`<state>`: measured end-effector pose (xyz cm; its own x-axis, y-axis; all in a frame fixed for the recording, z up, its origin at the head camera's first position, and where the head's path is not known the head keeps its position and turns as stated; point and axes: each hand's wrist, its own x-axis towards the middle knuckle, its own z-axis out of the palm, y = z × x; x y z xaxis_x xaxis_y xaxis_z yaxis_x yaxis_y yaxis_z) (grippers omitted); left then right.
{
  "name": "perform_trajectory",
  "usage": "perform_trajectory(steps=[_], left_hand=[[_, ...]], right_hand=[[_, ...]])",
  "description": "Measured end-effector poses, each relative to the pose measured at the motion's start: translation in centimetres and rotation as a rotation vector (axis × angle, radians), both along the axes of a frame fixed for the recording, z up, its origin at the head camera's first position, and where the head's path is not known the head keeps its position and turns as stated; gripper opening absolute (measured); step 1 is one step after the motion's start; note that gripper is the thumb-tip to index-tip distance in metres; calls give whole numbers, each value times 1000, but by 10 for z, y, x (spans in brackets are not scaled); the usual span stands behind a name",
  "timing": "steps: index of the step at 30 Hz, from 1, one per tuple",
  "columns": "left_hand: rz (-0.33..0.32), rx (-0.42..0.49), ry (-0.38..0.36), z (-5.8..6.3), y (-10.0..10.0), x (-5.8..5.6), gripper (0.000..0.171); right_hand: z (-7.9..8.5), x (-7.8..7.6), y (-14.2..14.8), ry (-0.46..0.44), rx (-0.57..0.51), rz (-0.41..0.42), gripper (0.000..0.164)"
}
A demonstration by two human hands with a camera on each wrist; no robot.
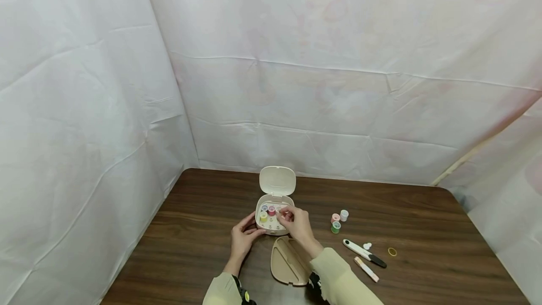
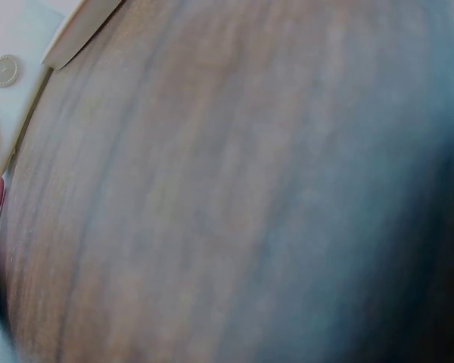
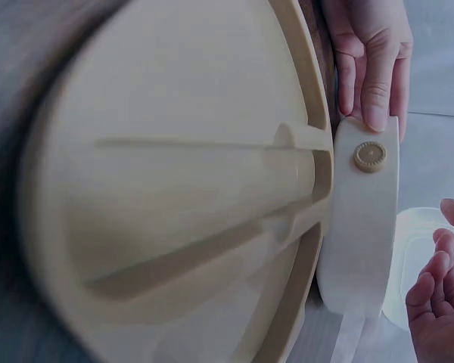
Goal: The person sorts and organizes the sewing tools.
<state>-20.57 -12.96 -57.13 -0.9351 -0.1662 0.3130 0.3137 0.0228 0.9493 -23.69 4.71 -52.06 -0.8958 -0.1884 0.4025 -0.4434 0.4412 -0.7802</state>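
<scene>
A cream sewing box (image 1: 274,232) stands at the middle of the table with its lid (image 1: 277,180) raised at the back. Blue, red and yellow thread spools (image 1: 264,216) sit upright on its pegs. My left hand (image 1: 242,238) grips the box's front left corner, thumb on the front wall near the round button (image 3: 370,156). Over the box's right half, the fingers of my right hand (image 1: 296,224) bend together at a pale spool (image 1: 278,209), which they partly hide. Below the right wrist lies a beige divided tray (image 1: 288,262), close in front of the box.
Right of the box, pink, white and green spools (image 1: 336,227) stand in a group. Nearer the front right lie a white-and-black seam ripper-like tool (image 1: 364,252), a pink-and-white stick (image 1: 366,269), small white pieces (image 1: 367,246) and a yellow ring (image 1: 392,252). White curtains surround the table.
</scene>
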Motion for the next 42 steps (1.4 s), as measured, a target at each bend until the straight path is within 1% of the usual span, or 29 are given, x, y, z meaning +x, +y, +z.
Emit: perform_trajectory(steps=[5,10,18,21,27,30,35,42], left_hand=[[8,3,-23,1,0,0,57],[13,11,-38,2,0,0,58],[15,9,-7,0,0,-1,58],[13,4,1,0,-1,-1,57],[7,0,-4,1,-2,-1,57],[11,2,-16,1,-2,-1,58],[19,10,-31,1,-2,0,58],[18,16,-20,1,-2,0,58]], right_hand=[[2,4,10,-16,-7,-7,10],[4,8,24,-3,-12,-22,11],[2,11,49,-9,12,-59,12],[2,12,58,-13,3,-59,11],[3,12,74,44,0,-67,12],[3,12,83,47,17,-92,13],[1,11,99,17,42,-136,14],[-2,10,122,-3,76,-205,15]])
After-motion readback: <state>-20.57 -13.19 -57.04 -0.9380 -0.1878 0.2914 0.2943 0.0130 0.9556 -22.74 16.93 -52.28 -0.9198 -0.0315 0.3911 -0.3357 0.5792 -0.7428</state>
